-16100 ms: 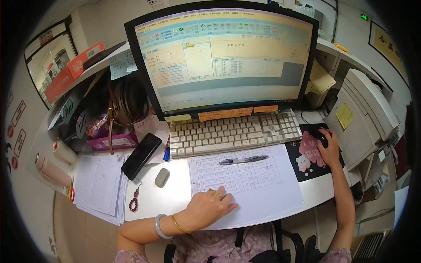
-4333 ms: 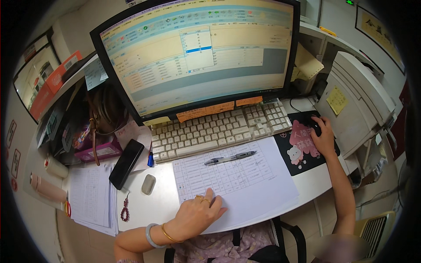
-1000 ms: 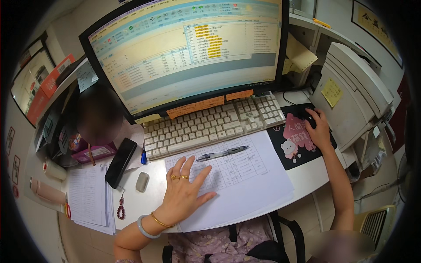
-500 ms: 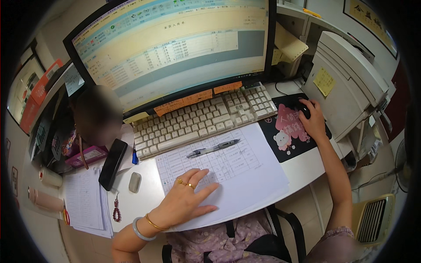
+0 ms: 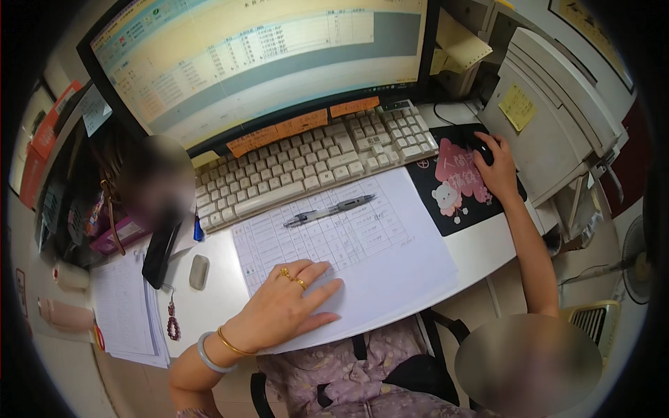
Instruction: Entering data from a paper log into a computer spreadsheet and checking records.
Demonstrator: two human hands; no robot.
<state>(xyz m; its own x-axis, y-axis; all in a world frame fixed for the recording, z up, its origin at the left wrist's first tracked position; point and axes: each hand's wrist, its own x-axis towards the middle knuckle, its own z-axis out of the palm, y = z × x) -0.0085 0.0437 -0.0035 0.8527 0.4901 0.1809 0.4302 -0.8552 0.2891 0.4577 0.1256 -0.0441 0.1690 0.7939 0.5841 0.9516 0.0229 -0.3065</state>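
My left hand (image 5: 286, 306) rests on a printed table sheet (image 5: 411, 275), palm down with the fingers spread and nothing in them. Two gold rings, a gold bangle and a pale bangle are on that hand and wrist. Across the upper part of the sheet lies a grey and clear pen (image 5: 331, 210), apart from the fingers. At the right, my right hand (image 5: 500, 174) is curved over a black computer mouse (image 5: 481, 148) on a dark mouse pad (image 5: 439, 219) with a pink picture. Beyond the sheet sits a cream keyboard (image 5: 300, 182).
A monitor (image 5: 279, 76) showing a table stands behind the keyboard. Left of the sheet are an eraser (image 5: 199, 272), a black phone (image 5: 160, 256) with a beaded charm (image 5: 173, 327), stacked papers (image 5: 125, 313) and a pink cup (image 5: 66, 315). A pale printer-like machine (image 5: 543, 104) stands at the right.
The whole view has shifted a little, so the monitor, keyboard and desk things appear higher and further left. Both hands stay in place, left on the sheet and right on the mouse.
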